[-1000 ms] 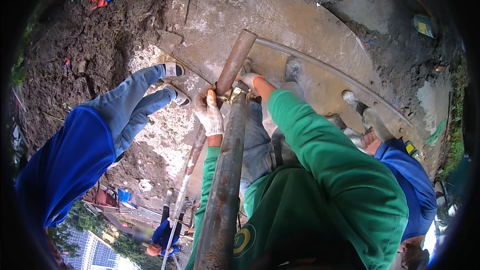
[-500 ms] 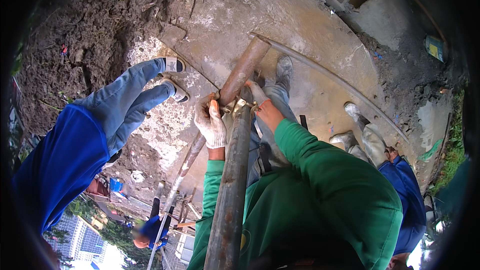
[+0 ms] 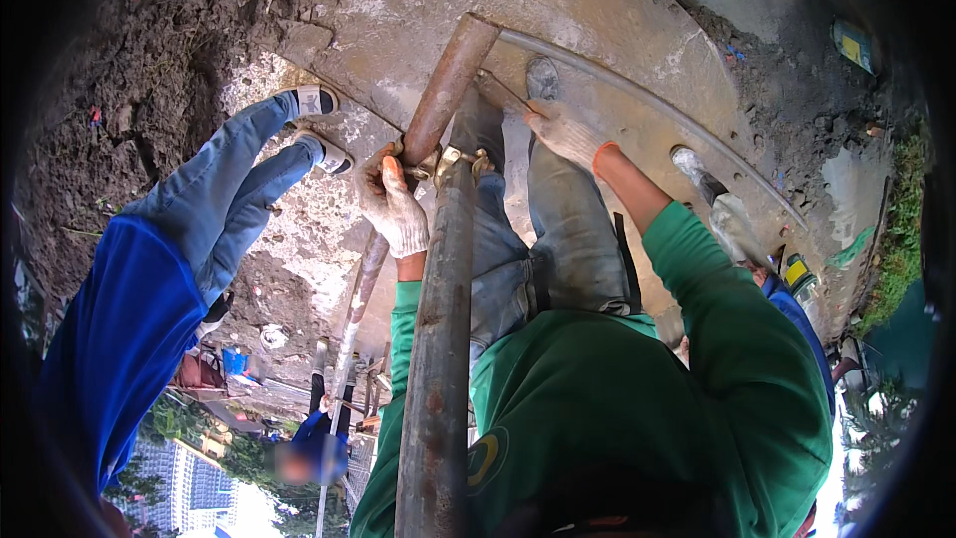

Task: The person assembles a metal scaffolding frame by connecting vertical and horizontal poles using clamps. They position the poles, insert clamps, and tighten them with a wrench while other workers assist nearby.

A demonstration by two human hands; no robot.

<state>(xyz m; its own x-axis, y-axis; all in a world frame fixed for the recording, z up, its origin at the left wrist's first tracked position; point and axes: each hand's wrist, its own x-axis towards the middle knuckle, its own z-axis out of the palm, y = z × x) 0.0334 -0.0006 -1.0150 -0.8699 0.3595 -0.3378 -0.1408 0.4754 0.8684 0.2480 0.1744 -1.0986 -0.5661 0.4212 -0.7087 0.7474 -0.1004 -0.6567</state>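
Note:
A grey metal pipe (image 3: 435, 339) rises upright in front of me. At its top, a brass-coloured scaffold clamp (image 3: 453, 158) joins it to a rusty pipe (image 3: 453, 90) that slants across. My left hand (image 3: 398, 215), in a white glove with orange fingertips, is closed round the rusty pipe beside the clamp; some fingers are hidden. My right hand (image 3: 566, 132), also gloved, grips a short rusty bar (image 3: 503, 93) to the right of the clamp. The bar's far end is near the rusty pipe; whether it touches cannot be told.
A long thin pipe (image 3: 657, 110) curves over the wet concrete floor (image 3: 597, 0). At left stands a person in a blue top (image 3: 124, 309); another, partly hidden, is behind my right arm. Churned mud (image 3: 149, 70) lies at left. A person (image 3: 317, 453) is farther off.
My right hand has moved away from the clamp to the right, and the short bar now shows in it. My left hand stays by the clamp. The view has shifted a little.

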